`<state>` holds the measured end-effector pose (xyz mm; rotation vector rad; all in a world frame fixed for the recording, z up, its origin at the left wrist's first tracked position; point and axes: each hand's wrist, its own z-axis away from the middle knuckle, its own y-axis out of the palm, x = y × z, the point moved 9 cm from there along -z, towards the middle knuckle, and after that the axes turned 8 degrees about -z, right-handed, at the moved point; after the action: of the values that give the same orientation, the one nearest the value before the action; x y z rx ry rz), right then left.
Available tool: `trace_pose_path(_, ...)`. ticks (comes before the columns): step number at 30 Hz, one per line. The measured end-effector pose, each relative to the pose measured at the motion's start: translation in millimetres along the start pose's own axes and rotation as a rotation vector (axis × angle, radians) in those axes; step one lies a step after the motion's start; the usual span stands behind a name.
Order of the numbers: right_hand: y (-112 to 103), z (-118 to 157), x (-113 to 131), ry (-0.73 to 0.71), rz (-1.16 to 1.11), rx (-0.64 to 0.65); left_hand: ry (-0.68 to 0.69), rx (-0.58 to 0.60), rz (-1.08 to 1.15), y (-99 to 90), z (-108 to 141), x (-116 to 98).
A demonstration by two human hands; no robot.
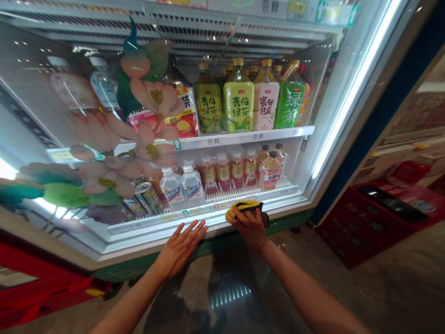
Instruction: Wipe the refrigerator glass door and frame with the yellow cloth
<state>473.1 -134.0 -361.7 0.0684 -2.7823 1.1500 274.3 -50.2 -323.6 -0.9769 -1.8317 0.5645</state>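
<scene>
My right hand is closed on a yellow and dark grey cloth, pressing it against the lower frame of a lit drinks fridge. To its left, my left hand lies flat with fingers stretched, resting at the bottom edge of the same frame and holding nothing. Just behind the hands, the lowest shelf bears clear bottles, several pinkish drink bottles and dark-capped bottles. Part of the cloth is hidden under my right fingers.
Large tea bottles line the upper shelf. Flower decals cover the left of the glass. Red boxes with a dark phone-like object on top stand at right. A red case sits at lower left. Below is a shiny floor.
</scene>
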Motion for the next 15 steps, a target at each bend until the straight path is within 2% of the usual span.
trace_pose_path(2,0,21,-6,-0.109,0.009,0.09,-0.008,-0.001,-0.002,-0.7,4,2)
trace_pose_path(3,-6,25,-15,-0.106,0.024,0.078,-0.014,0.002,0.002,-1.7,7,4)
trace_pose_path(5,-27,16,-33,-0.007,0.058,-0.042,-0.019,0.019,0.009,-4.5,13,8)
trace_pose_path(7,-43,-9,-33,0.117,0.071,-0.184,-0.016,0.045,0.009,-6.9,19,12)
trace_pose_path(9,-43,-37,-12,0.171,0.056,-0.258,-0.014,0.067,0.004,-8.0,22,15)
trace_pose_path(11,-30,-56,19,0.129,0.02,-0.242,-0.017,0.075,-0.003,-7.6,24,16)
trace_pose_path(13,-13,-54,44,-0.002,-0.027,-0.146,-0.012,0.072,-0.015,-6.2,24,15)
trace_pose_path(15,1,-32,53,-0.166,-0.052,0.004,0.0,0.064,-0.024,-5.5,26,14)
